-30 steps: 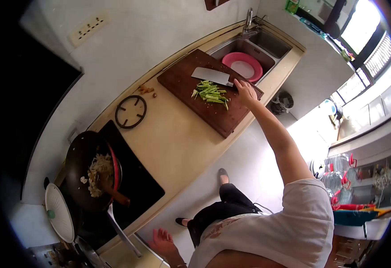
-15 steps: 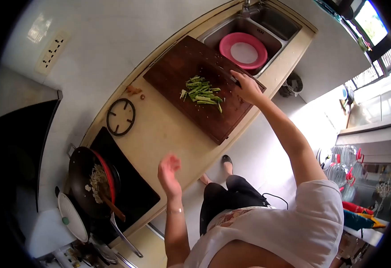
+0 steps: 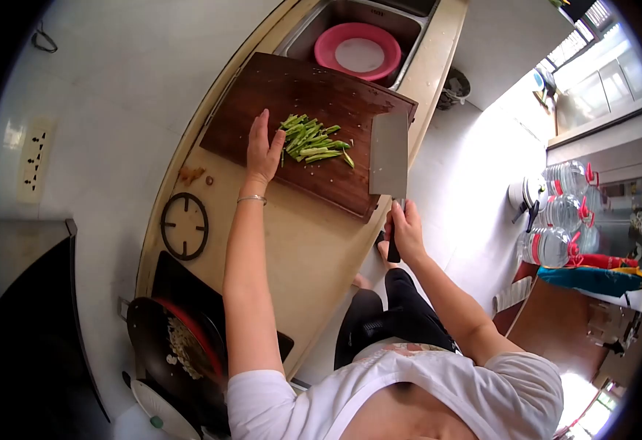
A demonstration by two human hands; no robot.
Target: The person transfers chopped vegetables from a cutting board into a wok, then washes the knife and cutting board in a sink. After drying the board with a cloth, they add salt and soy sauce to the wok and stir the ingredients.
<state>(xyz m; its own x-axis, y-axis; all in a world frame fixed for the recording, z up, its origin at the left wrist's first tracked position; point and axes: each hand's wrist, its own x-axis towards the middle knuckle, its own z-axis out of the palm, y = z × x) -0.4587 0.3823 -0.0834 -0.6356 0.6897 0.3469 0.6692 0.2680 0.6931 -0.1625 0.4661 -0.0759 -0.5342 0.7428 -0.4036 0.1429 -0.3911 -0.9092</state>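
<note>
A dark wooden cutting board (image 3: 321, 88) lies on the counter, overlapping the near end of the sink. Cut green vegetable strips (image 3: 314, 141) are heaped near its middle. My left hand (image 3: 264, 150) is at the left side of the heap, fingers stretched out and thumb apart, holding nothing. With my right hand (image 3: 405, 231) I grip the black handle of a cleaver (image 3: 389, 154). Its broad blade is at the board's right end, apart from the strips and with its flat face towards me.
A pink basin (image 3: 326, 50) sits in the metal sink (image 3: 409, 33). On the stove stands a wok (image 3: 149, 330) with pale food inside. Between board and stove are a black pan-support ring (image 3: 184, 226) and a small brownish piece (image 3: 190, 174). Several large water bottles (image 3: 555, 213) stand at right.
My left hand has moved from over the counter to beside the vegetable strips. My right hand has drawn back towards me with the cleaver, whose blade now shows broadly. The camera view has shifted.
</note>
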